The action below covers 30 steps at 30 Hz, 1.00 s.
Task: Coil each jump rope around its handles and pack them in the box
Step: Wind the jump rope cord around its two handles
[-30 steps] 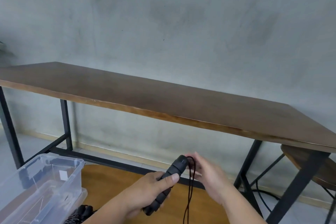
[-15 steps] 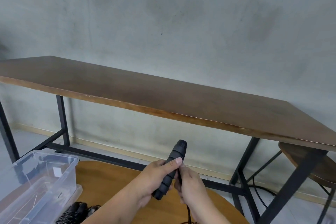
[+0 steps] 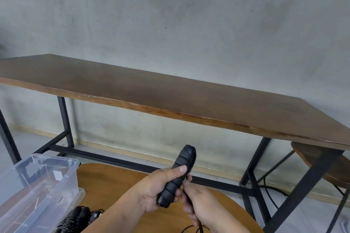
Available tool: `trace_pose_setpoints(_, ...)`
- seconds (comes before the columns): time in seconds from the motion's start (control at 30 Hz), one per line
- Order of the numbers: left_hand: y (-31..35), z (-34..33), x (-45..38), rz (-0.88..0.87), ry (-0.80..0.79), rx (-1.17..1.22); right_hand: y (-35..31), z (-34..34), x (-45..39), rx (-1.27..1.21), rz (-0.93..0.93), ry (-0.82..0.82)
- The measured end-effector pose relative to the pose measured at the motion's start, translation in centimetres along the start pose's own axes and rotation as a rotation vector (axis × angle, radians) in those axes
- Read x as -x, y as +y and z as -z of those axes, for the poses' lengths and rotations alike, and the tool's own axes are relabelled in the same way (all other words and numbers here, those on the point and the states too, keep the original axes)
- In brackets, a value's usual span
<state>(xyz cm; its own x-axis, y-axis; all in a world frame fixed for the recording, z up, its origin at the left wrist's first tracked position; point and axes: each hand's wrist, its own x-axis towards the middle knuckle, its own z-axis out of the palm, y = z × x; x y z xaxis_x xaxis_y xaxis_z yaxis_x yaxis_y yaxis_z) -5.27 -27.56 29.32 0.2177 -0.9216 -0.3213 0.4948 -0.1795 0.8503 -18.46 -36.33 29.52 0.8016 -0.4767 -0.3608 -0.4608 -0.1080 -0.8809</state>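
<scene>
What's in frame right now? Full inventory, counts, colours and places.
black ribbed jump rope handles: bundle, count unclear, black, gripped in left hand, tilted up-right
thin black rope cord: one, black, trailing below right hand
clear plastic storage box: one, transparent, lower left on the low table
coiled black jump ropes: bundle, count unclear, black, beside the box
round light wooden low table: one, tan, under the hands
long dark wooden bench table: one, brown top, black metal legs, against wall
round wooden stool: one, brown, far right, partly hidden
grey concrete wall: background
left hand: grips handles
right hand: pinches cord beside handles
</scene>
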Motion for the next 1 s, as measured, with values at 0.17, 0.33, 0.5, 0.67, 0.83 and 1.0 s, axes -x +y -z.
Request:
trace_pose_setpoints(0.17, 1.2, 0.9, -0.3, -0.054, 0.144, -0.456, -0.2, 0.8, 1.3, 0.382, -0.022, -0.031)
trace_pose_setpoints(0.33, 2.0, 1.0, -0.3, -0.032, 0.112, -1.02, -2.6, 2.8, 2.4, 0.714, 0.083, 0.038)
trace_pose_setpoints(0.5, 1.4, -0.9, -0.6, 0.025, 0.204, -1.69, -4.8, 1.8, 3.6, 1.078, 0.165, 0.052)
trace_pose_setpoints(0.67, 0.6, -2.5, 0.8, -0.08, 0.123, -1.942, -7.7, 3.5, 2.9, 1.085, 0.287, -0.025)
trace_pose_setpoints(0.83, 1.8, -3.5, 4.0, -0.116, -0.004, -1.671, -7.6, 7.0, 0.3, 0.678, 0.236, -0.199)
trace_pose_setpoints(1.0, 3.5, -3.4, 5.1, -0.173, -0.024, -1.28, -4.2, 6.4, -1.3, -0.169, 0.127, -0.275)
